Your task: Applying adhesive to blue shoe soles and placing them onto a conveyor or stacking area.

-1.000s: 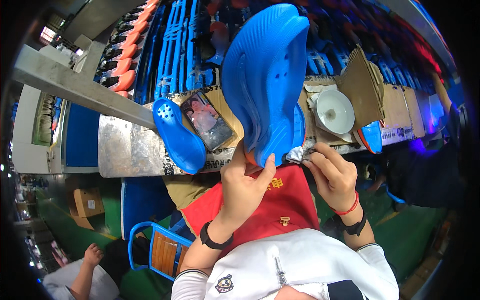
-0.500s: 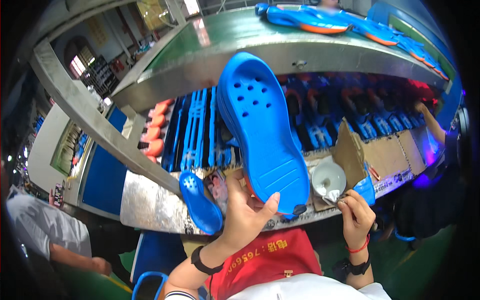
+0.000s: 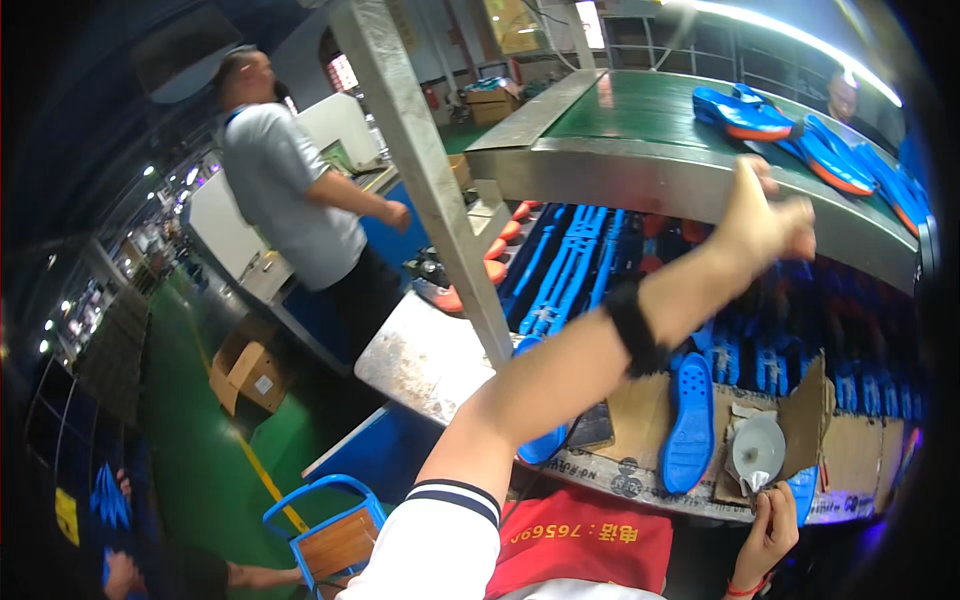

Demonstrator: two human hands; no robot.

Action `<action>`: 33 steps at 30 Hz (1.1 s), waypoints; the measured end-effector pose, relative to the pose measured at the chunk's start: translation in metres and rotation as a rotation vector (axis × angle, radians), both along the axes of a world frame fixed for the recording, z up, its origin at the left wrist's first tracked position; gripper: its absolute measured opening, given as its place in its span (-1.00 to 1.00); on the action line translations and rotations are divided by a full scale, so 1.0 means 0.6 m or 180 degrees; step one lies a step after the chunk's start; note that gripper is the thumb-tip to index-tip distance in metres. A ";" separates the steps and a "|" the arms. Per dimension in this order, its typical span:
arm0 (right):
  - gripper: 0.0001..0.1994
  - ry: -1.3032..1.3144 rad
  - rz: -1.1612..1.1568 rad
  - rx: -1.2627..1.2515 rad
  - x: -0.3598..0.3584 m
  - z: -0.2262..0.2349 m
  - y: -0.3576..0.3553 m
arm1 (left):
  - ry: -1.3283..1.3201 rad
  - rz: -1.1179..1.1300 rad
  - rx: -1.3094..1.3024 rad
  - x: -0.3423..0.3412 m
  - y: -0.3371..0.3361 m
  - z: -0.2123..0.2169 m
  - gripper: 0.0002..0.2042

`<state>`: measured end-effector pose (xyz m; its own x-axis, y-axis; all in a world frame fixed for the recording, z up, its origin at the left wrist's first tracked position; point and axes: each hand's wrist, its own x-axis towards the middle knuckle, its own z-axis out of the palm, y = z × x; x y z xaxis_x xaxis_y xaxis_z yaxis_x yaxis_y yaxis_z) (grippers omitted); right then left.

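Observation:
My left hand is stretched up and away to the metal edge of the green conveyor belt; it is blurred, holds nothing and its fingers are loosely apart. Several blue shoes with orange soles lie on the belt just beyond it. On the cardboard-covered bench lies a blue sole, and another blue shoe is partly hidden under my forearm. My right hand is low at the bench's front edge, pinching a small grey item beside a white dish.
A slanted metal post crosses in front of the bench. Blue moulded parts fill racks under the belt. A person in a grey shirt stands at left by a white machine. A cardboard box and a blue-framed stool stand on the green floor.
My left hand lifted the large blue shoe up from the bench to the conveyor and let it go; it is now empty. My right hand stayed low by the white dish.

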<state>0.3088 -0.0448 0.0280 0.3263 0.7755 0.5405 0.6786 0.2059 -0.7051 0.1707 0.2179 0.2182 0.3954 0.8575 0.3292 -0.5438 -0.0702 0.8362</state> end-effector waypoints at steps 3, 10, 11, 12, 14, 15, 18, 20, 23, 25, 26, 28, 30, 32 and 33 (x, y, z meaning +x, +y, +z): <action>-0.96 -0.0039 0.0066 0.0022 -0.002 -0.012 0.011 | 0.0713 -0.0422 0.0909 -0.046 -0.079 -0.124 -0.60; -0.88 -0.0470 0.0104 0.0002 -0.011 -0.015 0.027 | 0.4198 0.0778 0.1064 -0.148 -0.240 -0.375 -0.52; -0.87 -0.0548 0.0082 -0.0052 -0.011 -0.014 0.031 | 0.4226 0.0886 0.1010 -0.148 -0.253 -0.396 -0.51; -0.87 -0.0794 0.0113 0.0051 -0.011 -0.014 0.037 | 0.4138 0.0885 0.0840 -0.149 -0.264 -0.415 -0.51; -0.85 -0.1169 0.0054 0.0049 -0.008 -0.013 0.046 | 0.4071 0.1164 0.0819 -0.146 -0.278 -0.447 -0.47; -0.84 -0.1329 -0.0006 0.0017 -0.006 -0.014 0.051 | 0.4026 0.1306 0.0900 -0.145 -0.278 -0.459 -0.47; -0.84 -0.1556 -0.0260 -0.0140 0.003 -0.022 0.066 | 0.3591 0.1397 0.0799 -0.145 -0.273 -0.485 -0.46; -0.85 -0.1625 -0.0358 -0.0298 0.012 -0.029 0.075 | 0.3297 0.1367 0.0493 -0.144 -0.269 -0.491 -0.42; -0.89 -0.1656 -0.0457 -0.0513 0.025 -0.040 0.088 | 0.3164 0.1239 0.0307 -0.138 -0.262 -0.493 -0.39; -0.92 -0.1775 -0.0488 -0.0744 0.036 -0.049 0.097 | 0.3069 0.1142 0.0422 -0.128 -0.259 -0.493 -0.38; -0.92 -0.1769 -0.0458 -0.0809 0.039 -0.054 0.101 | 0.3003 0.1081 0.0132 -0.124 -0.258 -0.494 -0.36; -0.91 -0.1764 -0.0415 -0.0860 0.044 -0.063 0.107 | 0.2890 0.0958 -0.0322 -0.114 -0.256 -0.496 -0.33; -0.89 -0.1773 -0.0352 -0.0928 0.047 -0.070 0.110 | 0.2725 0.0978 -0.0295 -0.106 -0.254 -0.499 -0.34; -0.89 -0.1764 -0.0320 -0.0917 0.050 -0.075 0.111 | 0.2573 0.1028 -0.0280 -0.101 -0.251 -0.499 -0.34; -0.89 -0.1738 -0.0309 -0.0877 0.052 -0.077 0.112 | 0.2446 0.0891 -0.0516 -0.099 -0.248 -0.498 -0.36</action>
<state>0.3398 0.0223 -0.0184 0.1353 0.8910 0.4333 0.9629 -0.0152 -0.2694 0.1112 0.0690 -0.0804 0.2248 0.9710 -0.0815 0.2021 0.0354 0.9787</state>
